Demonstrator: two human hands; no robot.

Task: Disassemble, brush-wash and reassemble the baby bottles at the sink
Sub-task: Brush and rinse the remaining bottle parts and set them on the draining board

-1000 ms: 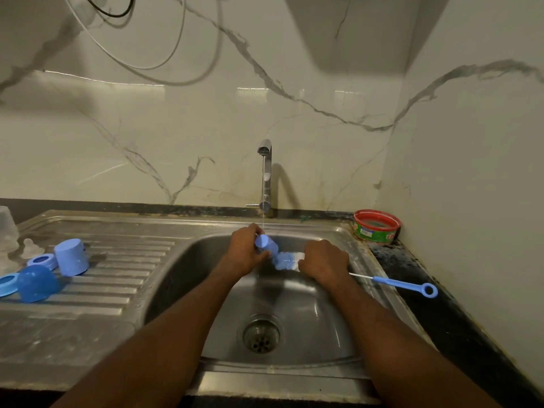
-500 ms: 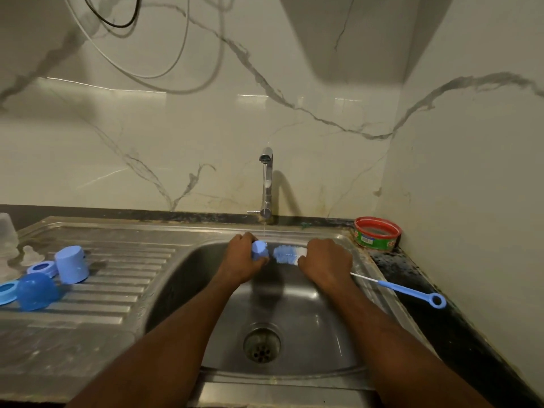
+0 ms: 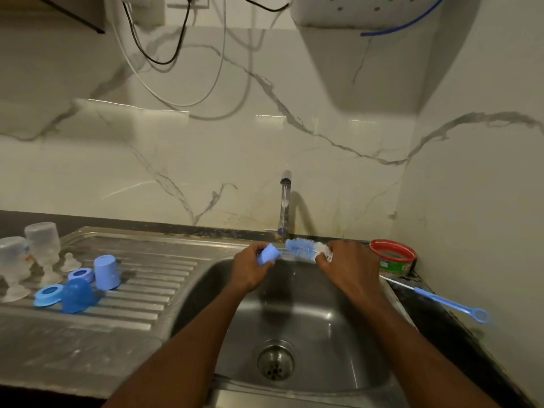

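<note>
Over the back of the steel sink [image 3: 338,334], my left hand [image 3: 250,267] grips a small blue bottle cap [image 3: 268,254]. My right hand [image 3: 347,265] grips a bottle brush [image 3: 303,248] near its blue and white bristle head, which points left toward the cap and sits just clear of its opening. The brush's thin shaft and blue loop handle [image 3: 453,304] stick out to the right over the dark counter. The tap [image 3: 285,207] stands right behind both hands. On the drainboard at the left stand two clear bottles [image 3: 28,257] upside down.
The drainboard [image 3: 141,287] also holds clear teats [image 3: 70,262], a blue cup-shaped cap [image 3: 106,272], two blue collar rings [image 3: 48,295] and a dark blue dome cap [image 3: 78,295]. A red-rimmed green tub [image 3: 394,257] sits at the back right corner. Cables hang on the wall above.
The brush head has come out of the blue cap and now sits apart from it. The camera has tilted up, showing more wall and both clear bottles on the left.
</note>
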